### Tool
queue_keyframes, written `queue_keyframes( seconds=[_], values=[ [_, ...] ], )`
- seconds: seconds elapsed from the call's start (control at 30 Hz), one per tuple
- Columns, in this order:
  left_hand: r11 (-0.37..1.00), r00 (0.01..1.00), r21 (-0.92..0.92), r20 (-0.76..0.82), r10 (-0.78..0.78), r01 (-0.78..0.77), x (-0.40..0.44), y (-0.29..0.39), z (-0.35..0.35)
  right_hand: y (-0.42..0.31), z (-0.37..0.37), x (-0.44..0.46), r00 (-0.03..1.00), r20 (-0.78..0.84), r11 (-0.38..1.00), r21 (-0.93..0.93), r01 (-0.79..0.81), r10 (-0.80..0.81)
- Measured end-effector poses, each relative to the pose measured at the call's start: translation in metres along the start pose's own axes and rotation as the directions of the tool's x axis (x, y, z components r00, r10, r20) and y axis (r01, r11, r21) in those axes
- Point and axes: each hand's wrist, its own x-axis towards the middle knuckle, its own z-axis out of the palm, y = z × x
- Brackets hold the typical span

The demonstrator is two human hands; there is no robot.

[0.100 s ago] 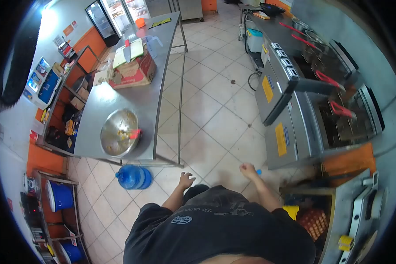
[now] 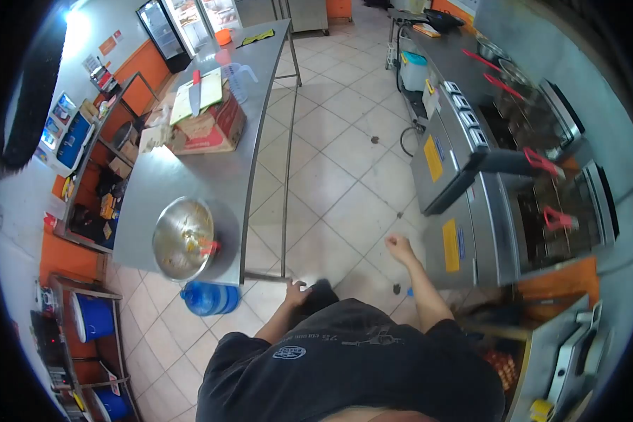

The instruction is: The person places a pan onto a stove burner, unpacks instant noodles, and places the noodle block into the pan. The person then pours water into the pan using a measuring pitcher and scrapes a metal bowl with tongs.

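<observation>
Over the tiled floor, near the front corner of the steel table, is my left hand (image 2: pixel 298 292), its fingers apart and slightly curled, holding nothing. My right hand (image 2: pixel 399 248) is raised in front of me on the right, its fingers curled in; whether something small is inside cannot be made out. The steel table (image 2: pixel 225 184) stands to my left. On its near end rests a metal bowl (image 2: pixel 170 239) with food residue and a red-handled utensil (image 2: pixel 207 246). Farther along sit a cardboard box (image 2: pixel 225 130), a cutting board (image 2: pixel 183 105) and a knife (image 2: pixel 195 93).
A blue water jug (image 2: pixel 207 298) lies under the table's near corner. Fryers (image 2: pixel 464 232) with red-handled baskets line the right side. Shelves with blue buckets (image 2: pixel 97 315) stand at the left. A tiled aisle (image 2: pixel 334 169) runs between table and fryers.
The view has shifted forward a little, so the table, bowl and jug sit differently in it. My right hand is slightly higher. A dark shoe or leg shows more beside my left hand.
</observation>
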Motion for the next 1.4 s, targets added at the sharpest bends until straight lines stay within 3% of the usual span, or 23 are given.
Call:
queue_keyframes(
  seconds=[0.07,0.17,0.27,0.3,0.37,0.43,0.5,0.63,0.7,0.77,0.8,0.83,0.87,0.9,0.93,1.0,1.07,1.13,1.23,1.27,1.33,1.37,1.4],
  values=[
    [0.997,0.998,-0.039,0.015,-0.067,0.067,0.076,0.008,-0.02,-0.022,-0.022,0.099,0.998,-0.063,0.99,0.137,0.026,-0.017],
    [0.982,0.99,-0.128,0.04,-0.132,0.137,0.173,0.044,-0.06,0.018,-0.043,0.214,0.993,-0.114,0.997,-0.079,-0.009,0.0],
    [0.963,0.995,-0.257,0.083,-0.055,0.075,0.305,0.097,-0.112,0.045,-0.057,0.24,0.912,-0.153,0.846,-0.34,-0.411,0.381],
    [0.968,0.991,-0.241,0.124,-0.04,0.07,0.344,0.114,-0.132,0.118,-0.027,0.246,0.849,-0.279,0.783,-0.336,-0.523,0.448],
    [0.983,0.984,-0.177,0.175,-0.011,0.042,0.428,0.155,-0.166,0.13,-0.044,0.215,0.876,0.122,0.842,-0.364,-0.398,0.466],
    [0.996,0.981,-0.085,0.193,0.006,0.01,0.51,0.194,-0.192,0.132,-0.057,0.177,0.976,0.142,0.986,-0.005,-0.164,0.163],
    [0.994,0.975,-0.107,0.222,0.022,0.002,0.592,0.237,-0.21,0.122,-0.066,0.204,0.968,0.165,0.976,0.08,-0.204,0.189],
    [0.984,0.976,-0.175,0.21,0.062,-0.025,0.727,0.307,-0.233,0.118,-0.076,0.398,0.842,0.229,0.872,-0.16,-0.462,0.488],
    [0.978,0.957,-0.154,0.274,-0.095,0.141,0.778,0.316,-0.248,0.113,-0.091,0.528,0.836,0.223,0.853,-0.29,-0.434,0.501],
    [0.987,0.928,0.057,0.336,-0.159,0.149,0.815,0.322,-0.269,0.093,-0.123,0.673,0.9,0.143,0.862,-0.381,-0.333,0.411],
    [0.966,0.917,0.215,0.396,0.049,-0.144,0.832,0.315,-0.284,0.073,-0.144,0.747,0.936,0.055,0.878,-0.37,-0.304,0.348],
    [0.838,0.843,0.342,0.487,0.23,-0.426,0.856,0.307,-0.298,0.04,-0.169,0.819,0.955,-0.035,0.899,-0.328,-0.29,0.295],
    [0.965,0.912,0.242,0.409,-0.01,-0.098,0.866,0.313,-0.314,-0.005,-0.197,0.88,0.943,-0.128,0.92,-0.214,-0.329,0.308],
    [0.968,0.919,0.088,0.304,-0.249,0.234,0.875,0.321,-0.331,-0.034,-0.218,0.937,0.958,-0.144,0.963,-0.072,-0.26,0.248],
    [0.931,0.894,0.028,0.273,-0.356,0.363,0.895,0.325,-0.344,-0.063,-0.236,0.988,0.968,-0.168,0.982,0.022,-0.186,0.187],
    [0.915,0.875,0.07,0.273,-0.401,0.397,0.955,0.339,-0.362,-0.111,-0.266,1.058,0.979,-0.186,0.987,0.145,-0.062,0.089],
    [0.92,0.881,0.147,0.265,-0.391,0.364,1.032,0.367,-0.38,-0.151,-0.29,1.109,0.982,-0.187,0.973,0.227,0.033,0.011],
    [0.934,0.917,0.266,0.255,-0.305,0.237,1.124,0.401,-0.391,-0.136,-0.28,1.151,0.984,-0.152,0.938,0.344,-0.038,0.096],
    [0.863,0.968,0.475,0.242,0.061,-0.173,1.289,0.495,-0.399,-0.148,-0.301,1.176,0.969,-0.094,0.839,0.524,-0.147,0.228],
    [0.875,0.97,0.436,0.203,0.131,-0.21,1.341,0.539,-0.397,-0.159,-0.312,1.181,0.964,-0.069,0.798,0.577,-0.171,0.257],
    [0.983,0.965,0.041,0.204,0.168,-0.18,1.448,0.647,-0.406,-0.168,-0.345,1.206,0.965,-0.178,0.865,0.495,-0.084,0.195],
    [0.924,0.915,-0.212,0.187,0.356,-0.317,1.462,0.725,-0.424,-0.17,-0.365,1.222,0.953,-0.243,0.878,0.476,-0.045,0.18],
    [0.824,0.896,-0.478,0.153,0.418,-0.303,1.482,0.795,-0.428,-0.171,-0.381,1.237,0.94,-0.299,0.892,0.452,-0.012,0.165]
  ],
)
